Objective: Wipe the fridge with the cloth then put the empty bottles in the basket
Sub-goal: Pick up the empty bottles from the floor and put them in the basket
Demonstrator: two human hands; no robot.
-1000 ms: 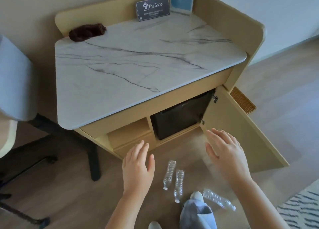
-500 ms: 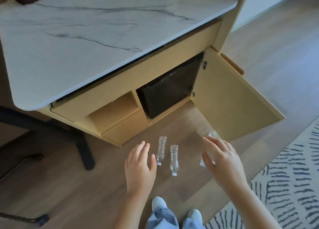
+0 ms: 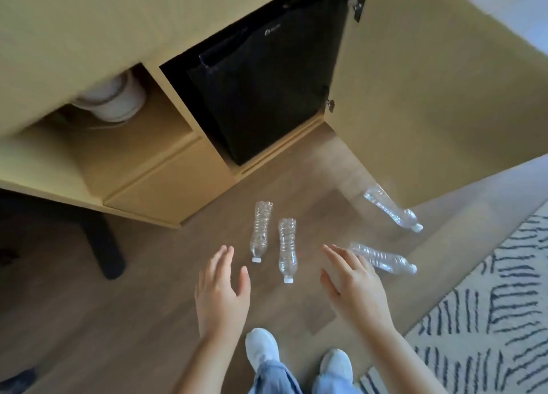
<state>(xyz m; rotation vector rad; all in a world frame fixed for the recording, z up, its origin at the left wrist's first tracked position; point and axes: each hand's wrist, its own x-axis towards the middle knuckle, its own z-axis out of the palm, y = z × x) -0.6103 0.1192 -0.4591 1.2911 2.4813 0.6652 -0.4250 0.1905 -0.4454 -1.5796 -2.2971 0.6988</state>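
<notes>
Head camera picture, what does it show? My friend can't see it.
The left hand and right hand, both open, reach down toward four clear plastic bottles lying on a wooden floor. Behind them a black fridge sits in a cabinet with its door open, and a striped rug is at the right.

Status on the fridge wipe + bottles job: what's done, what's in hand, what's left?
Done: the cabinet door is open and the fridge is exposed. Whether it has been wiped can't be told; no cloth is in view.
In hand: the left hand and right hand, both open and empty, hover by the four bottles.
Left: all four lie on the floor; no basket is in view.
</notes>
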